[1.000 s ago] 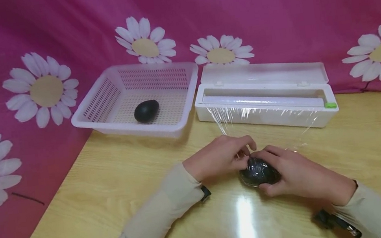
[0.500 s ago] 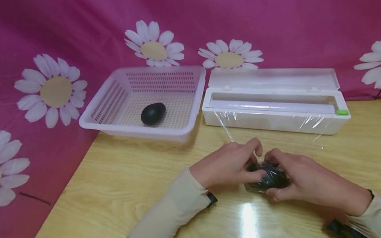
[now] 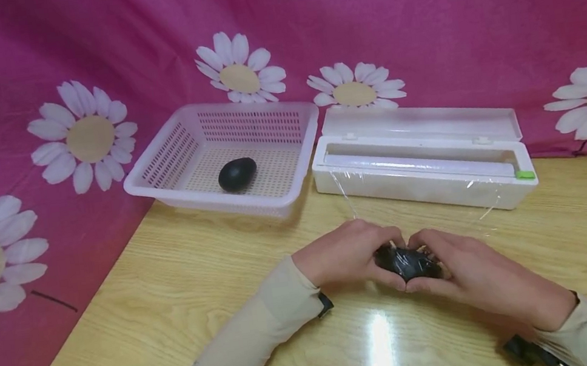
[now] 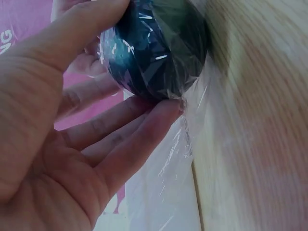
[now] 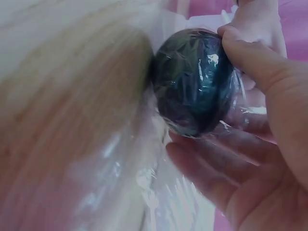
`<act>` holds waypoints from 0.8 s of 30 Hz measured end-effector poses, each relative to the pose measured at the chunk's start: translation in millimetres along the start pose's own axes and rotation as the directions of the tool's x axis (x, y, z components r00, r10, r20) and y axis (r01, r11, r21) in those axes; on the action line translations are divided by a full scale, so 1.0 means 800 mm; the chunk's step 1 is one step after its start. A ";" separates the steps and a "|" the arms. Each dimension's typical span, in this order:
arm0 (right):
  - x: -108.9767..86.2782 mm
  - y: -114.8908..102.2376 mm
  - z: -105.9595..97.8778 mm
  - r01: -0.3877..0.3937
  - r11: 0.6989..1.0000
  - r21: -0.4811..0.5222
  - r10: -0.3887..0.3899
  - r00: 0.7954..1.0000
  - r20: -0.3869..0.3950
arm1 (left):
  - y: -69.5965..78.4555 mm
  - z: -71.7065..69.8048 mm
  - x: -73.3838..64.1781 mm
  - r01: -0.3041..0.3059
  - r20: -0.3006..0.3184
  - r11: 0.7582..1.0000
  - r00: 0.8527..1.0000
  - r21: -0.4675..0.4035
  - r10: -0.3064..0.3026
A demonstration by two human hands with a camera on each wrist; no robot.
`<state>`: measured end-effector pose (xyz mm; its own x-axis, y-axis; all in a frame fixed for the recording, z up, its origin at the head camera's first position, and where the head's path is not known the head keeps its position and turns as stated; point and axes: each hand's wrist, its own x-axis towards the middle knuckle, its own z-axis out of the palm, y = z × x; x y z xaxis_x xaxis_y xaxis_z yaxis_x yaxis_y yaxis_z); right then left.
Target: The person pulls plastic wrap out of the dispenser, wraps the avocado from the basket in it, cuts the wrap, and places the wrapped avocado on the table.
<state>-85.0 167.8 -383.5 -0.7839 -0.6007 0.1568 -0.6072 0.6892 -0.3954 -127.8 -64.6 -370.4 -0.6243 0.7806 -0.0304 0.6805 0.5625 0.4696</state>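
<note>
A black egg-shaped object (image 3: 408, 263) in clear cling film is held low over the table between both hands. My left hand (image 3: 349, 255) grips its left end, thumb along the near side and fingers on the far side. Around the right end curls my right hand (image 3: 480, 273), its thumb tip close to the left thumb. Film creases over the dark surface show in the left wrist view, where the object (image 4: 154, 48) sits close to the wood. Thin film (image 5: 180, 202) stretches from it toward the dispenser in the right wrist view.
Behind the hands stands a white cling film dispenser (image 3: 409, 184), lid up, with a film roll (image 3: 423, 166) inside and a green tab (image 3: 525, 174). Left of it, a white plastic basket (image 3: 202, 197) contains another black egg-shaped object (image 3: 237, 174). A flowered magenta cloth (image 3: 416, 15) hangs behind.
The left fingers have shifted from plucking at the film on top to gripping the object's left end. The thumbs have come together on the near side. The head view has shifted slightly.
</note>
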 end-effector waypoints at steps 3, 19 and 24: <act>-0.004 0.000 -0.005 -0.012 1.000 -0.029 0.012 1.000 0.008 | 0.000 0.002 0.002 0.016 0.013 1.000 1.000 -0.018 -0.016; -0.004 -0.002 -0.022 0.254 0.954 -0.161 -0.288 0.925 -0.248 | -0.001 0.004 0.007 0.062 -0.006 0.997 0.998 0.036 -0.062; -0.003 0.002 -0.019 0.200 0.968 -0.149 -0.222 0.964 -0.148 | -0.004 0.003 0.008 0.085 0.008 0.996 0.996 0.009 -0.085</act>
<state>-86.3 176.1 -371.0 -0.6402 -0.6717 0.3727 -0.7639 0.6077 -0.2170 -133.3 -60.8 -374.4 -0.6765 0.7324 -0.0771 0.6287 0.6289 0.4575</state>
